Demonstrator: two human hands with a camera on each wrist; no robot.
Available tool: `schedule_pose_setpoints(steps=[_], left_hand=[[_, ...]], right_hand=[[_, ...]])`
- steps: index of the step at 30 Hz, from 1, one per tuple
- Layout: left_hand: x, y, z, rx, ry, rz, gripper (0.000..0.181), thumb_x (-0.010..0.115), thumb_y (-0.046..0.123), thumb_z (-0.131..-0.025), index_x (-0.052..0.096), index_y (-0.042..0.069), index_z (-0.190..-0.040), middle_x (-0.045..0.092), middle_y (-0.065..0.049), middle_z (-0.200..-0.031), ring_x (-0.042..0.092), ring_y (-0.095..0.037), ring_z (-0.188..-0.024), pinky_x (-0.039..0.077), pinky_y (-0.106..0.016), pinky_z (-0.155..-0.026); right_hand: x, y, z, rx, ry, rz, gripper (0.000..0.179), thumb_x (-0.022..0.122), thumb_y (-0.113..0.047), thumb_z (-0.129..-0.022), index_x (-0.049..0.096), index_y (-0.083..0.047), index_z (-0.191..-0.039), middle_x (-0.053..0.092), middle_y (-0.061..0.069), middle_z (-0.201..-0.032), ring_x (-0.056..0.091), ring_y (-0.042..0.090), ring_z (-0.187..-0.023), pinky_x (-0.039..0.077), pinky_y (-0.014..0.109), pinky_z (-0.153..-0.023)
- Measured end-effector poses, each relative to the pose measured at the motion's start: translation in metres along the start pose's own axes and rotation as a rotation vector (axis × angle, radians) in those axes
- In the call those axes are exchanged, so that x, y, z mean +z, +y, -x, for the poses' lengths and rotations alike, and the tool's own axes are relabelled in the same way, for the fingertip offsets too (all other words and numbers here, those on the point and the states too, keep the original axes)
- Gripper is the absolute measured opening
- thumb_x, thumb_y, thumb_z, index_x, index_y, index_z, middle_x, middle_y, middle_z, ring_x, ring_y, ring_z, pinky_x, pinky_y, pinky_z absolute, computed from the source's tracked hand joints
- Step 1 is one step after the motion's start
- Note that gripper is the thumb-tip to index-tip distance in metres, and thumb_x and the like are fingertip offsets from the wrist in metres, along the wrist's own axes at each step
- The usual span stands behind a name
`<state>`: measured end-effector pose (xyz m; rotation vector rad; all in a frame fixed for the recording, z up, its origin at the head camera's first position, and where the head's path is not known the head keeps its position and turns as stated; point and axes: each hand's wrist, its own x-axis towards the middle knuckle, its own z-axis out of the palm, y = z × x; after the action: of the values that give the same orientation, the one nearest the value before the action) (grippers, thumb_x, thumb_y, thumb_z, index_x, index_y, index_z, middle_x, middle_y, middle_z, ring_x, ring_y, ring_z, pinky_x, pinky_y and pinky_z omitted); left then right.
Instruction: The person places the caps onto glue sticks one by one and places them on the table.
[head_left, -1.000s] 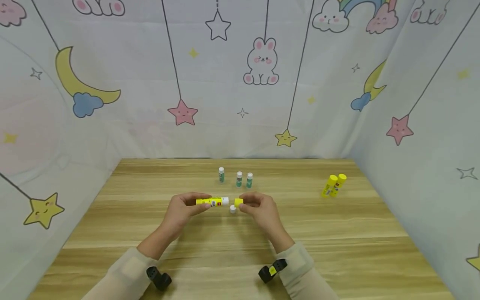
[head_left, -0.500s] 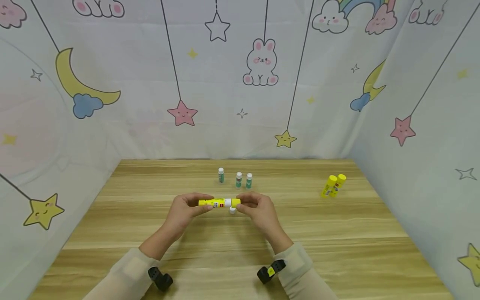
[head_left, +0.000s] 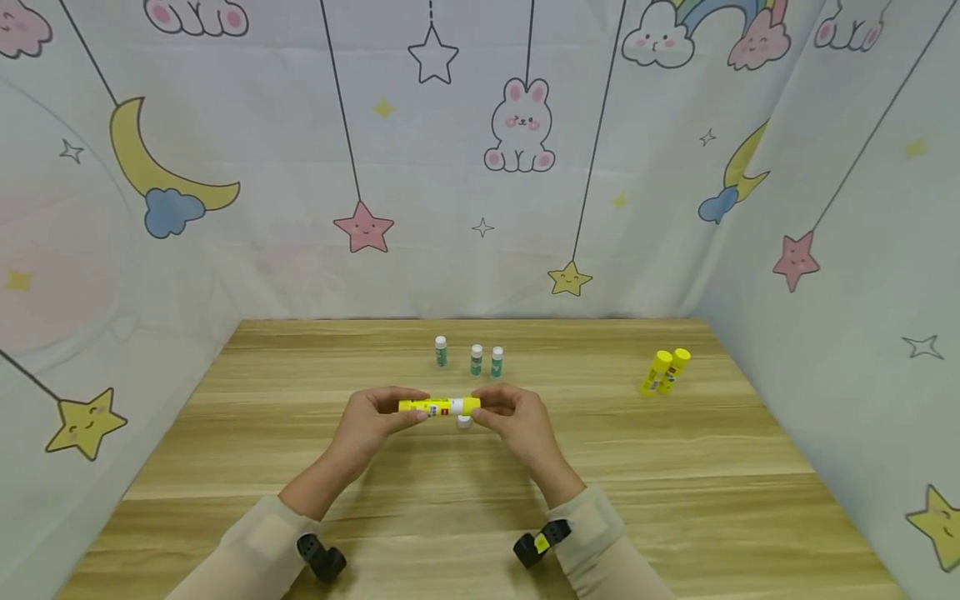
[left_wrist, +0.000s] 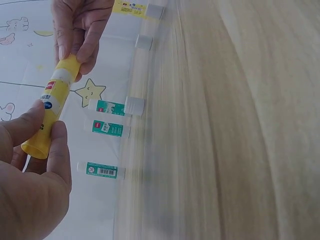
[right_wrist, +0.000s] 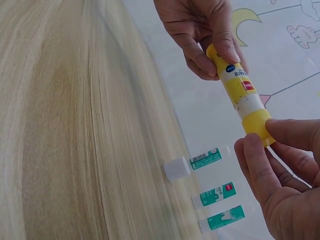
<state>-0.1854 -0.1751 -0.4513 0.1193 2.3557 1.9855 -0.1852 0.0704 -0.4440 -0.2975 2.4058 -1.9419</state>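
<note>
A yellow glue stick (head_left: 431, 407) lies level between the two hands, above the table. My left hand (head_left: 371, 418) grips its body with thumb and fingers. At the other end, my right hand (head_left: 523, 423) pinches a short yellow cap (right_wrist: 257, 125) that sits against the white end of the stick. In the right wrist view a band of white still shows between the cap and the printed label. Just below the stick, a small white cap (head_left: 464, 422) stands on the table, partly covered by it in the head view.
Three green-and-white glue sticks (head_left: 476, 362) stand upright on the wooden table (head_left: 480, 517) behind the hands. Two yellow glue sticks (head_left: 657, 374) stand close together at the right. A printed cloth (head_left: 450, 275) hangs at the back and sides.
A second ago the yellow cap was apart from the stick; now it meets the white end. The left hand shifted slightly right, the right hand slightly left, and less white shows.
</note>
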Motion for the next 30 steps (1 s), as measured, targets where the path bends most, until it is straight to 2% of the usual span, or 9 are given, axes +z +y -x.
schedule_pose_setpoints(steps=[12, 15, 22, 30], left_hand=[[0.0015, -0.0010, -0.0001, 0.016, -0.022, 0.018, 0.032, 0.084, 0.012, -0.084, 0.077, 0.008, -0.115, 0.070, -0.011, -0.116, 0.065, -0.021, -0.099, 0.058, -0.028, -0.081], [0.0026, -0.0023, -0.0004, 0.016, -0.023, 0.025, 0.032, 0.084, 0.011, -0.083, 0.077, 0.007, -0.114, 0.071, -0.010, -0.116, 0.066, -0.021, -0.099, 0.058, -0.027, -0.081], [0.0042, -0.0034, -0.0005, 0.023, -0.019, 0.034, 0.032, 0.085, 0.010, -0.083, 0.077, 0.007, -0.114, 0.071, -0.011, -0.112, 0.066, -0.021, -0.097, 0.058, -0.028, -0.080], [0.0059, -0.0021, -0.0008, 0.025, -0.019, 0.025, 0.033, 0.085, 0.011, -0.082, 0.077, 0.007, -0.114, 0.070, -0.011, -0.112, 0.064, -0.022, -0.097, 0.058, -0.027, -0.079]], right_hand=[[0.0019, 0.0013, 0.0006, -0.007, -0.026, 0.007, 0.026, 0.076, -0.011, -0.092, 0.073, -0.005, -0.117, 0.072, 0.009, -0.110, 0.071, 0.020, -0.095, 0.060, 0.037, -0.083], [0.0034, 0.0019, 0.0004, -0.006, -0.032, -0.018, 0.026, 0.075, -0.008, -0.092, 0.072, -0.002, -0.117, 0.071, 0.012, -0.111, 0.070, 0.021, -0.096, 0.061, 0.038, -0.085], [0.0049, 0.0029, 0.0009, -0.012, -0.040, -0.060, 0.025, 0.074, -0.005, -0.092, 0.071, 0.000, -0.117, 0.071, 0.016, -0.113, 0.071, 0.022, -0.096, 0.058, 0.051, -0.091], [0.0040, 0.0018, 0.0018, -0.019, -0.033, -0.047, 0.023, 0.074, -0.004, -0.092, 0.072, -0.002, -0.115, 0.072, 0.015, -0.111, 0.071, 0.021, -0.095, 0.059, 0.049, -0.089]])
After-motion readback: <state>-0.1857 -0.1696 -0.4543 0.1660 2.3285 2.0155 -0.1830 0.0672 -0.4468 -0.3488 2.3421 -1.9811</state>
